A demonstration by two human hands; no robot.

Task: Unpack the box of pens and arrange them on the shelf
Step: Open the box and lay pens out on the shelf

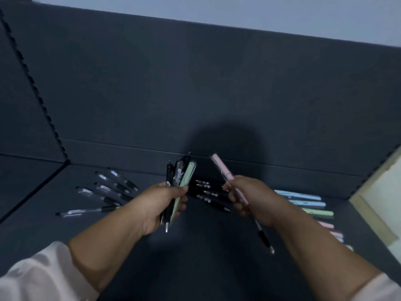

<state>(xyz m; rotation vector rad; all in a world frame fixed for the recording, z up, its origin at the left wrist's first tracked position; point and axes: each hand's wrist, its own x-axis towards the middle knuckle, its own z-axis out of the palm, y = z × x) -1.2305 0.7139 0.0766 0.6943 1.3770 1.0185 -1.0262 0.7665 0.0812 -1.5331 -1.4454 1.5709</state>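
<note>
pens (pixel 303 203) lie on shelf (pixel 206 268)

Hands: two, left hand (pixel 167 200) and right hand (pixel 245 196).
Clear pens (pixel 104 192): five or six, left of left hand.
Black pens (pixel 208 194): at least four, just right of left hand.
Pastel pens (pixel 303 205): about eight, far right of left hand.
Bundle (pixel 182 177) in left hand: count unclear.
Held right of left hand: two, pink pen (pixel 221 168) and black-grip pen (pixel 263 237).
</note>
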